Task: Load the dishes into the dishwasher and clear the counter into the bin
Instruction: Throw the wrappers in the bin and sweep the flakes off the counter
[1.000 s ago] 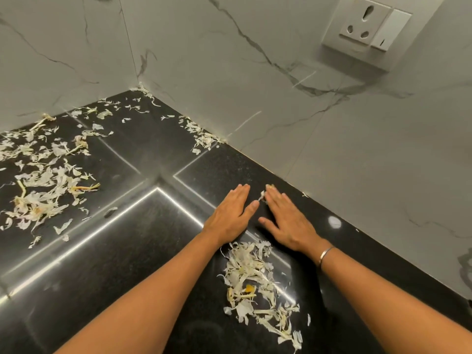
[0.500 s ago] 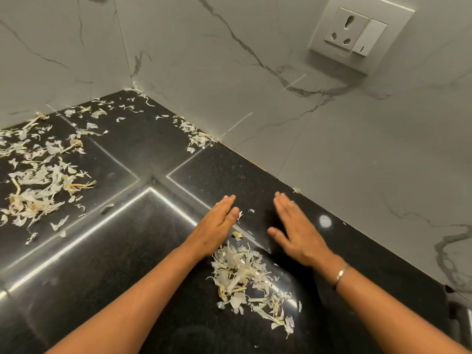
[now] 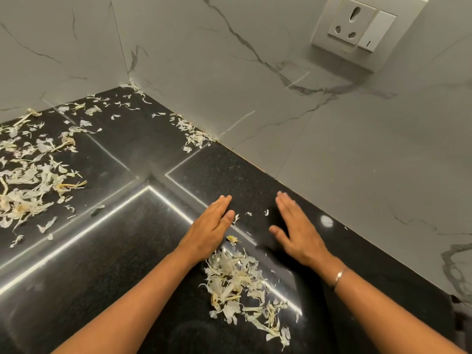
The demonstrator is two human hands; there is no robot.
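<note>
Centre of frame, on the glossy black stone counter (image 3: 102,290): left hand (image 3: 212,231) and right hand (image 3: 297,233) flat, fingers straight, holding nothing, set apart like a funnel, probably to rake stray flakes (image 3: 249,213) into the heap of pale papery peelings (image 3: 242,284) between the forearms, lower centre.

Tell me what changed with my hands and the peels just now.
The left hand and right hand, flat and together by the wall a second ago, drew back and apart, leaving flakes between them. Nothing was gripped. The gathered peel pile and the scattered peels at left stayed put.
</note>
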